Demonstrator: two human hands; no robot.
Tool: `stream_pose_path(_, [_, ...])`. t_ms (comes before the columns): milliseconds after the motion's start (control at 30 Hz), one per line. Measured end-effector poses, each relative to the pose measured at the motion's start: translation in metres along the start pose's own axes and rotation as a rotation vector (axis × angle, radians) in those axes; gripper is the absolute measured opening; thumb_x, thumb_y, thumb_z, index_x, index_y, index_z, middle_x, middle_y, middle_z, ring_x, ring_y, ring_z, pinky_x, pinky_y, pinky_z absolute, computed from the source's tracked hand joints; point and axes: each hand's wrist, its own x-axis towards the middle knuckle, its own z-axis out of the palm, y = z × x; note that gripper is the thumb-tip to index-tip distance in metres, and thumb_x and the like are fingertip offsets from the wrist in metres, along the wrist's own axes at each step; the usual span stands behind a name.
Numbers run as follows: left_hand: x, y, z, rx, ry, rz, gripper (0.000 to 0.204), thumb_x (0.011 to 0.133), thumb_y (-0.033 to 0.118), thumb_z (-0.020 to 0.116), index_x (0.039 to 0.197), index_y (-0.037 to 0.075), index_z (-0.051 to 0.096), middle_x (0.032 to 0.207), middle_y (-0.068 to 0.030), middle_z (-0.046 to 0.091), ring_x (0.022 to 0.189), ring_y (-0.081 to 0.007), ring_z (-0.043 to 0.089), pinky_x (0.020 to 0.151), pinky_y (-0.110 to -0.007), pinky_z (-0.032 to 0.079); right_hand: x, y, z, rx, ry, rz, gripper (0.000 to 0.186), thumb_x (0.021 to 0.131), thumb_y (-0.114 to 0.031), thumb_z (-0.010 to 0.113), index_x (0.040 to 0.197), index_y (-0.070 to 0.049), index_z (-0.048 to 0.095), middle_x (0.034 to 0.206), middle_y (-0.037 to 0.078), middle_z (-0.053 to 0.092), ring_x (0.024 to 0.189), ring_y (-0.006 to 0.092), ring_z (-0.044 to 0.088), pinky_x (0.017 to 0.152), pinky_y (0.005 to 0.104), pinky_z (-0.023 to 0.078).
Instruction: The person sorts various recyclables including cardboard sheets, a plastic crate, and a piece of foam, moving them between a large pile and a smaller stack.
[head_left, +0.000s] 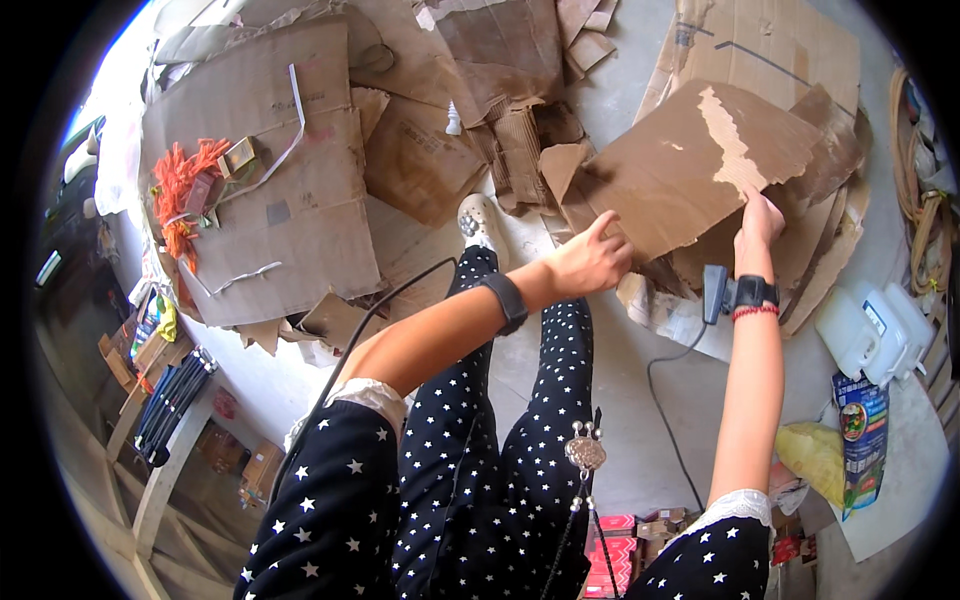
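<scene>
A large brown cardboard sheet (650,165) with a pale torn strip lies tilted over a pile of cardboard at the right. My right hand (758,222) grips its near edge, beside the lower end of that strip; its fingertips are partly hidden. At the sheet's near left edge is my left hand (592,256), with its index finger raised apart from the other, bent fingers. I see nothing held in it, and whether it touches the sheet is unclear. Each wrist has a dark band, and a grey box on a cable (714,292) is beside the right one.
At the left, a flat cardboard stack (300,200) bears orange strings (185,185) and small boxes. More cardboard (420,160) lies ahead. A translucent plastic container (870,330) and a printed bag (862,440) are at the right. A black cable (368,325) passes my left arm.
</scene>
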Motion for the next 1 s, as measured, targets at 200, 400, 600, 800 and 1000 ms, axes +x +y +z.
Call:
stream_pose_path(200, [0.018, 0.051, -0.027, -0.128, 0.043, -0.025, 0.011, 0.066, 0.017, 0.049, 0.070, 0.009, 0.054, 0.073, -0.0018, 0.043, 0.075, -0.0141, 0.049, 0.090, -0.045, 0.031, -0.016, -0.015, -0.074, 0.194, -0.068, -0.175, 0.017, 0.071, -0.008, 0.058, 0.079, 0.007, 0.060, 0.074, 0.003, 0.058, 0.068, 0.0093, 0.050, 0.064, 0.0228, 0.040])
stream_pose_path(400, [0.052, 0.107, -0.038, -0.173, 0.118, -0.133, 0.010, 0.066, 0.014, 0.050, 0.073, 0.008, 0.053, 0.071, -0.0025, 0.041, 0.072, -0.0149, 0.048, 0.089, -0.045, 0.031, -0.025, -0.044, -0.127, 0.194, 0.013, -0.213, 0.018, 0.072, -0.005, 0.057, 0.083, 0.008, 0.059, 0.078, 0.005, 0.059, 0.071, 0.0097, 0.051, 0.066, 0.0227, 0.041])
stream_pose_path(600, [0.116, 0.146, -0.052, -0.321, 0.275, -0.345, 0.013, 0.064, 0.012, 0.051, 0.076, 0.008, 0.054, 0.073, -0.0032, 0.042, 0.075, -0.0175, 0.047, 0.089, -0.048, 0.030, 0.014, -0.100, -0.145, 0.074, -0.184, -0.379, 0.018, 0.072, -0.009, 0.059, 0.083, 0.005, 0.060, 0.079, 0.003, 0.058, 0.074, 0.0103, 0.051, 0.068, 0.0218, 0.039])
stream_pose_path(800, [0.212, 0.182, -0.061, -0.365, 0.375, -0.427, 0.015, 0.066, 0.013, 0.050, 0.076, 0.004, 0.058, 0.073, -0.0052, 0.047, 0.076, -0.0210, 0.047, 0.092, -0.050, 0.027, 0.036, -0.186, -0.165, -0.106, -0.253, -0.454, 0.020, 0.070, -0.014, 0.063, 0.080, 0.003, 0.062, 0.075, 0.002, 0.058, 0.070, 0.0088, 0.050, 0.067, 0.0208, 0.037])
stream_pose_path(1000, [0.310, 0.246, -0.045, -0.328, 0.172, -0.348, 0.042, 0.074, 0.016, 0.048, 0.112, 0.001, 0.046, 0.101, -0.0117, 0.050, 0.102, -0.0264, 0.043, 0.096, -0.053, 0.022, 0.172, -0.173, -0.214, -0.676, 0.015, -0.387, 0.043, 0.064, -0.032, 0.066, 0.090, 0.003, 0.061, 0.085, 0.008, 0.060, 0.078, 0.0160, 0.054, 0.070, 0.0273, 0.039])
